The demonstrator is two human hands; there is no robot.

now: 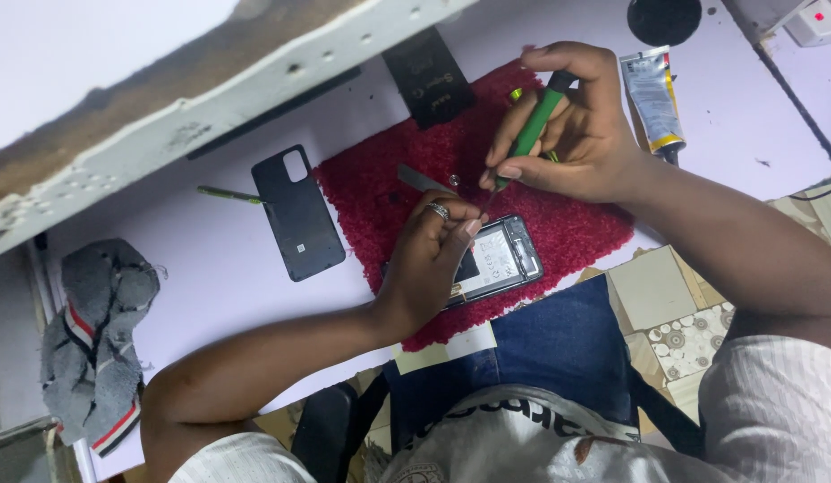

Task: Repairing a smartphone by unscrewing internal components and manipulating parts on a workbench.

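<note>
phone (496, 259) on mat (576, 228) | back cover (297, 213) left of mat | glue tube (655, 97) right

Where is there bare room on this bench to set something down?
Bare bench lies between the back cover and the rag, and right of the glue tube. The red mat is crowded: both hands, screwdriver, opened phone.

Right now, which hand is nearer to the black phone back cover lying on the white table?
Left. The left hand rests on the opened phone, just right of the cover; the right hand is farther right, holding the green screwdriver.
</note>
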